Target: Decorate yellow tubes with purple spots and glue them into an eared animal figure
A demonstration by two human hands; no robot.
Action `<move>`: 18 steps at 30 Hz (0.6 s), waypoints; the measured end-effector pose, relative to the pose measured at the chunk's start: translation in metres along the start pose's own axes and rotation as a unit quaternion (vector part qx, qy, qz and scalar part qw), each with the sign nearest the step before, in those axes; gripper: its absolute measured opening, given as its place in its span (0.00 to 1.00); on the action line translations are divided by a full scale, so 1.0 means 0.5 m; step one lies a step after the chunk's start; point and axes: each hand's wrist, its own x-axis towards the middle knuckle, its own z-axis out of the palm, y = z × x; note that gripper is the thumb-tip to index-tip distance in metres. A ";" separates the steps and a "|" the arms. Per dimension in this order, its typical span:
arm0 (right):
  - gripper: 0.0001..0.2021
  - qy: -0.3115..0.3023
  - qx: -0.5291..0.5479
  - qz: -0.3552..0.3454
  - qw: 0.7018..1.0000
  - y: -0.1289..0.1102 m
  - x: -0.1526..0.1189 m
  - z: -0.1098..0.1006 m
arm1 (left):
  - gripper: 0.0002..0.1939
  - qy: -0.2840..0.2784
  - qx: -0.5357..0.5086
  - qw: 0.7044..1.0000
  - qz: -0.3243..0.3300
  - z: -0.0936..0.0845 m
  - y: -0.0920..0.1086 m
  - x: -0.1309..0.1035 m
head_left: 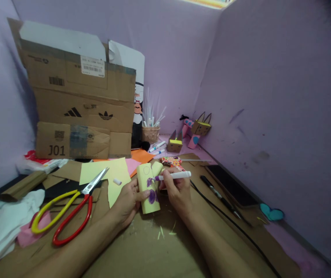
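Note:
A yellow paper tube (pixel 144 181) is gripped by my left hand (pixel 129 204), with the thumb across its front. Purple patches and a bare drawn circle mark the side facing me. My right hand (pixel 179 193) pinches a white marker (pixel 179 175), its purple tip at or very near the tube's surface. Behind the tube's upper right shows another yellow paper piece (pixel 157 167); how it joins is hidden. A small white marker cap (pixel 117 181) lies on yellow paper (pixel 119 195) left of the tube. Scissors (pixel 87 193) with red and yellow handles lie spread open near my left forearm.
A cardboard box (pixel 84 88) stands at the back left. Farther right are a basket of markers (pixel 150 134) and a cardboard animal head (pixel 175 144). A black cable (pixel 226 216), a pen (pixel 217 193) and a dark phone-like slab (pixel 231 185) lie on the right.

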 end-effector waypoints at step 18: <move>0.14 -0.019 -0.039 0.003 0.999 0.001 -0.004 -0.004 | 0.33 0.007 -0.004 1.000 -0.002 0.004 0.003 0.001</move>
